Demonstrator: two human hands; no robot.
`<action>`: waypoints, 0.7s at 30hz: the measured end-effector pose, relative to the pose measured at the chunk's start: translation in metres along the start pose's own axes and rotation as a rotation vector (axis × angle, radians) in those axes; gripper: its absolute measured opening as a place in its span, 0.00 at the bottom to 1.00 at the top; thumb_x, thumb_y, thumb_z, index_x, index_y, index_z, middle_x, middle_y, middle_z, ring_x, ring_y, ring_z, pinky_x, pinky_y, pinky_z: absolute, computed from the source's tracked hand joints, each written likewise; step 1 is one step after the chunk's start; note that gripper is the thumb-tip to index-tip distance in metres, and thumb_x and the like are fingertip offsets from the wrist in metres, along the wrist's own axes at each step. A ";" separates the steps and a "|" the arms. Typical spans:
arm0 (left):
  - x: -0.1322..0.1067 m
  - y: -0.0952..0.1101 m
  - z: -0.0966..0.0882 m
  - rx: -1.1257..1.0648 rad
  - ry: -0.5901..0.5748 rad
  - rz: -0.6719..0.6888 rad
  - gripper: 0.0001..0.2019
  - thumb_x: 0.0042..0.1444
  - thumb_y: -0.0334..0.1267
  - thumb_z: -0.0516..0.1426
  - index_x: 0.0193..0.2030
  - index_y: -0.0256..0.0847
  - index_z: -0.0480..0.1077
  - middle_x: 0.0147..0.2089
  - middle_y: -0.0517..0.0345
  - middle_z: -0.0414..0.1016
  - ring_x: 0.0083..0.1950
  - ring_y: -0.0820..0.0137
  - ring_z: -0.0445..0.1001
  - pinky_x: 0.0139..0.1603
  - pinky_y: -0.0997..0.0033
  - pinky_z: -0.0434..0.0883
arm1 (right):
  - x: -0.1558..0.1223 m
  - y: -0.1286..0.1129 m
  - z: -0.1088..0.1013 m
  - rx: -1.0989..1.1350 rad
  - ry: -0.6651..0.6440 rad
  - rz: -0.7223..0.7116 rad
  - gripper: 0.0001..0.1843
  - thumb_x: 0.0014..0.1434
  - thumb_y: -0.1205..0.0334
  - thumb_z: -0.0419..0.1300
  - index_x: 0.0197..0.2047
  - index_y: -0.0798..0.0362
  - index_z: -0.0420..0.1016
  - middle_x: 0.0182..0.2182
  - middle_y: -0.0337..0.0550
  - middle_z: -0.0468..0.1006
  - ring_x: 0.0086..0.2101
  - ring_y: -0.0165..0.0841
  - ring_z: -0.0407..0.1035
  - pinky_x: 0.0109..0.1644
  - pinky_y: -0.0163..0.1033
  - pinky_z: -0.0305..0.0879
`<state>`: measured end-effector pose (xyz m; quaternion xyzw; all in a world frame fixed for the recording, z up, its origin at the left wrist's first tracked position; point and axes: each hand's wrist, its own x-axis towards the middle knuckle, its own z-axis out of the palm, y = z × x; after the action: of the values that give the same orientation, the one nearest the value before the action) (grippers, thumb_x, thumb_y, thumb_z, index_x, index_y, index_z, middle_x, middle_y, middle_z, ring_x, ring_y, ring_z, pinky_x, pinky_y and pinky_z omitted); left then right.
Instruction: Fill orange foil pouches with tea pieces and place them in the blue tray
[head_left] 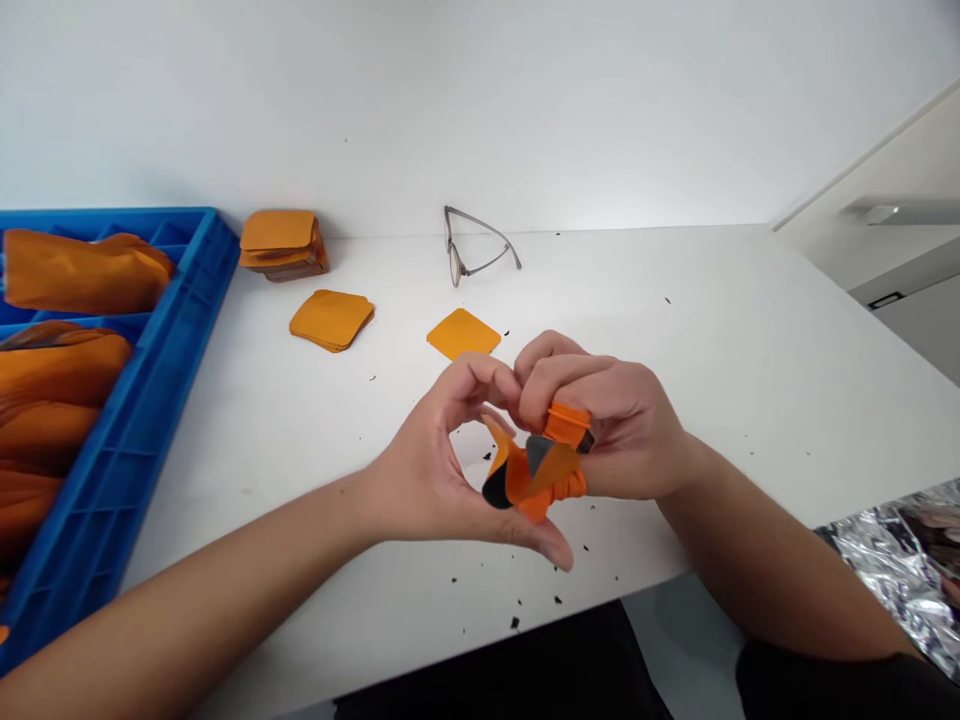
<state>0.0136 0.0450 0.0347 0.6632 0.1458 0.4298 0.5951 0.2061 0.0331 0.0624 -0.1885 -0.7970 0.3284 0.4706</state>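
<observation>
My right hand (611,425) is closed on a small orange piece (536,470) that looks like folded, ribbed fabric with a dark grey inner side. Its loose flaps stick out to the left, between my two hands. Curved into a loose ring, my left hand (442,450) has its thumb stretched along the underside of the piece. The left fingers bend round behind and meet the curled right fingertips; their exact grip is partly hidden. Just beyond the hands, a flat orange-yellow square (463,333) with rounded corners lies on the white table (675,340).
At left stands a blue divided crate (142,400) holding several orange pieces (82,275). A tall stack (281,240) and a lower stack (331,318) of orange squares sit beside it. Glasses (480,250) rest near the wall. Dark scraps (515,622) dot the tabletop. Crinkled silver foil (892,570) is at right.
</observation>
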 end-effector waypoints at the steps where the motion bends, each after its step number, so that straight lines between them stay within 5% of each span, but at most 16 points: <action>1: 0.002 0.004 -0.001 -0.021 -0.050 -0.027 0.37 0.26 0.40 0.80 0.42 0.45 0.66 0.41 0.63 0.74 0.40 0.71 0.74 0.38 0.73 0.73 | 0.001 -0.001 -0.001 -0.015 -0.016 -0.014 0.15 0.58 0.60 0.72 0.26 0.54 0.71 0.31 0.36 0.74 0.36 0.27 0.66 0.52 0.44 0.65; 5: 0.007 0.014 -0.005 -0.099 -0.256 -0.160 0.32 0.30 0.32 0.79 0.33 0.43 0.60 0.35 0.65 0.72 0.34 0.75 0.72 0.34 0.75 0.71 | 0.003 0.000 -0.007 -0.055 -0.075 -0.045 0.08 0.65 0.59 0.66 0.33 0.50 0.79 0.39 0.41 0.78 0.45 0.30 0.70 0.63 0.51 0.61; 9: 0.011 0.016 -0.006 -0.090 -0.373 -0.099 0.37 0.27 0.36 0.80 0.43 0.45 0.65 0.44 0.57 0.75 0.48 0.62 0.77 0.50 0.63 0.77 | 0.002 0.004 -0.010 -0.085 -0.115 -0.035 0.09 0.66 0.56 0.64 0.36 0.50 0.81 0.50 0.46 0.78 0.56 0.35 0.68 0.69 0.53 0.59; 14: 0.014 0.020 -0.004 0.021 -0.370 0.032 0.52 0.28 0.39 0.80 0.63 0.51 0.66 0.59 0.49 0.72 0.66 0.48 0.69 0.69 0.48 0.70 | 0.001 0.008 -0.010 -0.087 -0.131 -0.049 0.09 0.68 0.58 0.61 0.42 0.53 0.81 0.57 0.51 0.78 0.61 0.37 0.68 0.71 0.53 0.59; 21: 0.007 0.017 0.004 -0.057 -0.246 -0.019 0.41 0.37 0.34 0.78 0.58 0.49 0.69 0.56 0.51 0.73 0.58 0.57 0.75 0.58 0.58 0.78 | -0.001 0.013 0.001 -0.090 0.018 -0.038 0.08 0.60 0.56 0.70 0.39 0.51 0.81 0.50 0.48 0.81 0.54 0.38 0.71 0.63 0.51 0.69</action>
<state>0.0154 0.0431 0.0533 0.6926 0.0657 0.3432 0.6311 0.2054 0.0409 0.0521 -0.1974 -0.8100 0.2815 0.4751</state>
